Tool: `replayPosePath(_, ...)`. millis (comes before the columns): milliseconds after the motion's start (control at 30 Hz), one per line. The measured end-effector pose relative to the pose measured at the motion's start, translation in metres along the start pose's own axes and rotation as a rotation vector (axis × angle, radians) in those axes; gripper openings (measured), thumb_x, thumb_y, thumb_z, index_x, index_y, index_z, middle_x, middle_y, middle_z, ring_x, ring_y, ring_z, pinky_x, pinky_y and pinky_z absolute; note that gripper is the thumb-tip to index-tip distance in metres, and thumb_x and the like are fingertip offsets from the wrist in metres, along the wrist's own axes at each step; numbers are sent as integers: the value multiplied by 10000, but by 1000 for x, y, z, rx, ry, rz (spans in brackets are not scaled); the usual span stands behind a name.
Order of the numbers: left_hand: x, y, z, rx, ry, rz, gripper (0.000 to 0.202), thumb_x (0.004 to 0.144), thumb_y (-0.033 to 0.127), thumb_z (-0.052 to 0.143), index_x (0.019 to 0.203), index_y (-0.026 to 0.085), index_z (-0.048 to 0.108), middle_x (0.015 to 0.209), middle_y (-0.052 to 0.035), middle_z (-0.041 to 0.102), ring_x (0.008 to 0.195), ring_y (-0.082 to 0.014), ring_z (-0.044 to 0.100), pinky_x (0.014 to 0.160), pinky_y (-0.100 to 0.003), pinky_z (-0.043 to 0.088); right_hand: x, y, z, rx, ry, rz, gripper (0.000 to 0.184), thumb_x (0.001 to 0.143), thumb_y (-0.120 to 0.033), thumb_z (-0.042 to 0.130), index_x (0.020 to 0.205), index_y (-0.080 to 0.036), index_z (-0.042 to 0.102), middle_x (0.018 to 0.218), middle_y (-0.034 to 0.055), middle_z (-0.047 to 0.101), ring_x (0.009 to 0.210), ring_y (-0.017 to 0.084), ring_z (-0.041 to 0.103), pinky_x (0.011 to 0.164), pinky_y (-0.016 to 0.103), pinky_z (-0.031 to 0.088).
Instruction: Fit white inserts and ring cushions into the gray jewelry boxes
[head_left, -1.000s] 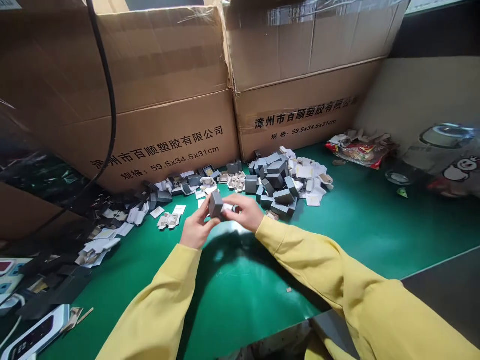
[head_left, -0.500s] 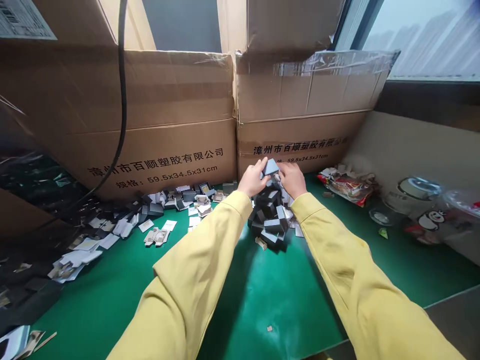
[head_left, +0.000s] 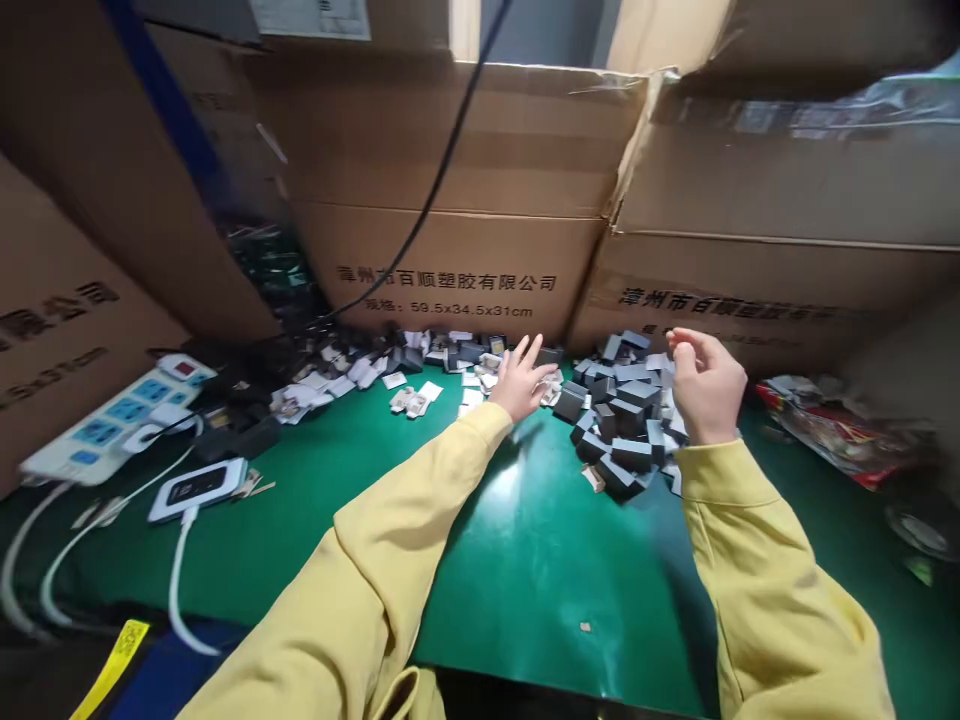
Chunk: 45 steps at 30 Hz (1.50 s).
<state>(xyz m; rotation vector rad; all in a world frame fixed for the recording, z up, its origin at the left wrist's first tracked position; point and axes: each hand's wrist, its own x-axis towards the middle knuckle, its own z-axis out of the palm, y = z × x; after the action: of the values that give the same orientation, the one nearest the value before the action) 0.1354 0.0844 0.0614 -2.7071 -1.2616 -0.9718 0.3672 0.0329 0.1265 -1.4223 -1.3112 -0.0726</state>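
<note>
My left hand [head_left: 519,382] is open, its fingers spread, over small white cards and pale card inserts [head_left: 489,368] near the back of the table. No object shows in it. On the right, my right hand [head_left: 706,388] is raised with curled fingers beside a pile of small dark grey boxes [head_left: 634,400]. Whether anything sits between those fingers cannot be seen. White paper pieces [head_left: 670,375] lie along the pile's right side, partly behind that hand. A few more cards and a beige insert [head_left: 411,400] rest on the green table [head_left: 517,570], left of my left hand.
Large cardboard boxes [head_left: 465,250] wall off the back. A black cable [head_left: 442,160] hangs in front of them. To the left are a power strip [head_left: 112,420] and a white device [head_left: 199,488] with cables. A red packet [head_left: 832,430] lies at the right.
My hands have separated; the small grey box they held between them is no longer in view in either. My left hand has moved left and opened. The view has turned left.
</note>
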Motion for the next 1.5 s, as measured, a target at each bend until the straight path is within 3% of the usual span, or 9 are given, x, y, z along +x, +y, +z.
replayPosePath(67, -54, -28, -24, 50, -19, -104, 309, 799, 180, 474, 1069, 217, 618, 1484, -90, 219, 1371, -297, 106, 1044, -583, 150, -40, -36, 22, 138, -76, 11, 353, 860, -385, 387, 909, -149, 644, 777, 65, 677, 780, 172, 639, 807, 336, 487)
replayPosePath(200, -152, -80, -74, 211, 62, -354, 264, 795, 169, 452, 957, 210, 657, 1453, -63, 304, 1370, -275, 145, 1064, -576, 107, -132, -82, 88, 398, -584, 159, 394, 854, -423, 372, 906, -142, 645, 471, -1, 565, 525, 158, 593, 642, 306, 500)
replayPosePath(367, -207, -123, -122, 309, 178, -652, 284, 794, 166, 430, 948, 183, 667, 1426, -75, 348, 1355, -277, 194, 1101, -518, 91, -191, -87, 135, 184, -838, -34, 317, 815, -369, 431, 825, -167, 675, 669, 57, 671, 649, 166, 607, 687, 286, 450)
replayPosePath(567, -213, -145, -147, 367, 314, -955, 565, 717, 159, 533, 1272, 107, 440, 1493, -181, 96, 1365, -376, 27, 1060, -604, 62, -194, -71, 128, 205, -952, -29, 347, 822, -393, 406, 885, -173, 667, 693, 44, 668, 625, 161, 597, 645, 290, 444)
replayPosePath(700, -217, -152, -153, 457, 229, -1062, 558, 706, 168, 549, 1251, 96, 459, 1423, -226, 270, 1332, -441, 86, 1003, -666, 43, -192, -71, 128, 235, -967, 27, 351, 820, -419, 414, 887, -179, 660, 671, 37, 655, 599, 165, 590, 621, 303, 447)
replayPosePath(867, -211, -149, -148, 429, 142, -925, 379, 765, 184, 487, 1130, 185, 589, 1198, -125, 579, 1244, -367, 328, 981, -569, 233, -190, -71, 128, 263, -989, 75, 356, 822, -432, 414, 884, -184, 661, 608, 23, 627, 580, 166, 577, 602, 300, 445)
replayPosePath(1133, -192, -115, -114, -9, 169, -353, 331, 848, 257, 397, 1114, 199, 586, 1209, -55, 583, 1183, -187, 476, 1040, -342, 323, -188, -74, 129, 298, -992, 115, 325, 832, -409, 423, 876, -194, 663, 614, 12, 624, 566, 152, 572, 600, 291, 445)
replayPosePath(1367, -189, -110, -97, 129, 143, -586, 589, 765, 430, 549, 1276, 167, 418, 1326, -146, 449, 1276, -296, 346, 1081, -487, 182, -182, -75, 131, 316, -1005, 166, 312, 845, -370, 436, 896, -172, 672, 628, 12, 631, 577, 130, 575, 612, 260, 434)
replayPosePath(1500, -185, -101, -91, 41, 20, -539, 582, 763, 413, 560, 1276, 198, 389, 1304, -133, 452, 1248, -283, 385, 1068, -489, 228, -180, -76, 133, 321, -987, 193, 291, 853, -347, 436, 893, -175, 668, 616, 3, 628, 578, 124, 574, 613, 254, 438)
